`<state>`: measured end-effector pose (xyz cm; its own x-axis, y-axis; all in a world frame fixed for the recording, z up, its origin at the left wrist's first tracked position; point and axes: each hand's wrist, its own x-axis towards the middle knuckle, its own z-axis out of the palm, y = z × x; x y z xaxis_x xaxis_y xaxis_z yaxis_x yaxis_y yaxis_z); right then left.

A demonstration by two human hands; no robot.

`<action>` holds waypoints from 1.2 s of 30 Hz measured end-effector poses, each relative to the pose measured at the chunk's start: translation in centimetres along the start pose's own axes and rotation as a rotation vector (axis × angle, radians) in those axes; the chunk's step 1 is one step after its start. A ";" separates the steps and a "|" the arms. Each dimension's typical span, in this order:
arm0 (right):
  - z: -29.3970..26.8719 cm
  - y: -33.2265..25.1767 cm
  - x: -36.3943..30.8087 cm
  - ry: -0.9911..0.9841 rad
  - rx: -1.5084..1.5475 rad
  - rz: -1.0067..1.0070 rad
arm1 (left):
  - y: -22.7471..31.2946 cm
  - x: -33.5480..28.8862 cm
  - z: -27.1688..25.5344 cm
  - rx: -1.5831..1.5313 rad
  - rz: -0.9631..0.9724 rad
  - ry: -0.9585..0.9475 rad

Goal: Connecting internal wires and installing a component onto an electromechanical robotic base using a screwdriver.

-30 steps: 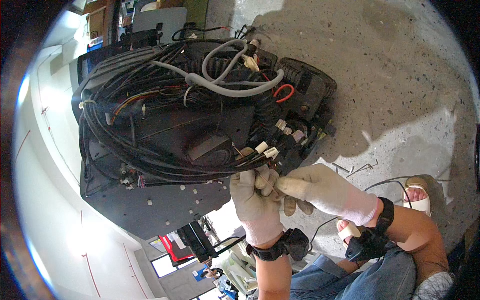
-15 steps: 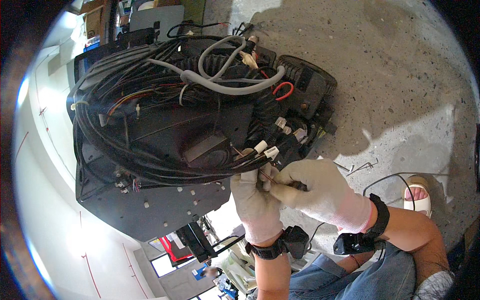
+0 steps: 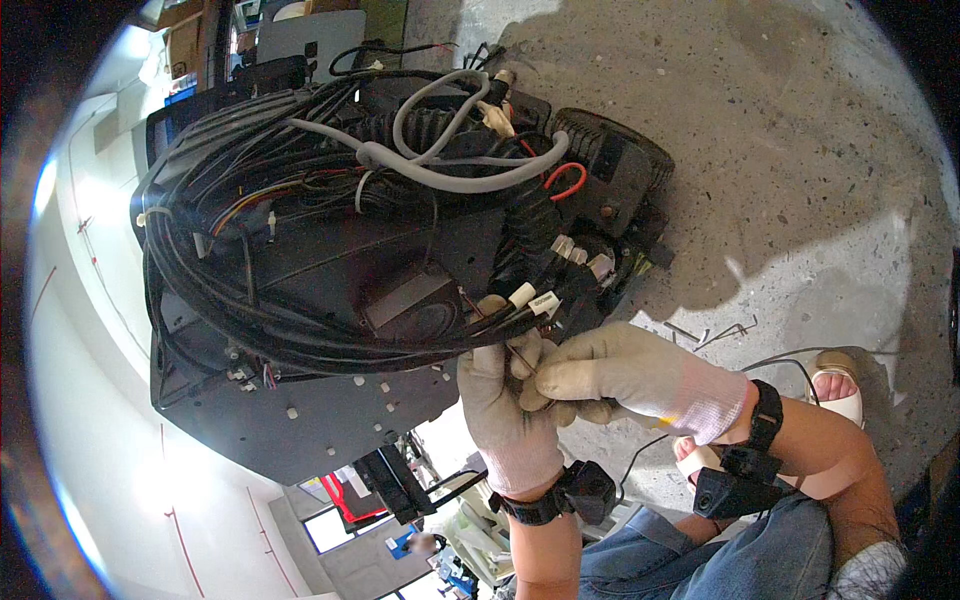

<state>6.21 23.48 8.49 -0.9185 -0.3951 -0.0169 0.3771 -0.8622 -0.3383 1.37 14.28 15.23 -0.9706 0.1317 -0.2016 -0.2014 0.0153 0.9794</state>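
Note:
Both my hands wear pale work gloves. My left hand (image 3: 500,400) is curled round a thick bundle of black cables (image 3: 400,357) from below; a gloved fingertip shows beyond it. My right hand (image 3: 620,380) sits just right of it, thumb and fingers pinched on a thin brownish wire-like piece (image 3: 519,358) at the bundle's near edge. Two white cable labels (image 3: 543,303) lie just above my hands. The cables run in a loop over a large black machine housing (image 3: 330,290). The wire's far end is hidden among cables and gloves.
A grey cable (image 3: 480,178) and a red wire loop (image 3: 567,181) lie atop the machine. Clear connectors (image 3: 568,250) stick out at its right. Several hex keys (image 3: 727,332) lie on the concrete floor (image 3: 800,130), near my sandalled foot (image 3: 836,385). Wrist straps carry small black devices (image 3: 585,492).
My right hand has turned and shifted slightly left and down, its thumb now flatter over the thin wire. My left hand keeps its place round the cables.

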 end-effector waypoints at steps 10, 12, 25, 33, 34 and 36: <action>1.4 -0.5 0.7 0.131 -0.332 -0.145 | 0.5 0.8 -0.7 0.081 0.036 0.074; 1.6 -1.0 0.3 0.218 -0.552 -0.213 | 1.0 1.2 -1.1 0.000 0.008 -0.018; 2.0 -0.8 -0.2 0.549 -1.216 -0.657 | 1.7 1.5 -0.1 0.426 0.459 -0.089; 1.6 -1.3 -0.9 0.454 -1.188 -0.595 | 1.8 1.0 -0.6 -0.278 0.004 0.062; 1.4 -1.3 -1.0 0.402 -1.120 -0.572 | 1.8 1.0 -0.7 -0.186 0.029 0.106; 1.1 -1.4 -1.4 0.365 -1.067 -0.529 | 1.2 1.1 -2.0 -0.178 -0.025 0.051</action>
<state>7.06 24.90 10.05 -0.9719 0.1800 0.1519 -0.1771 -0.1336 -0.9751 -0.16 12.47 16.22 -0.9694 0.0831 -0.2310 -0.2417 -0.1587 0.9573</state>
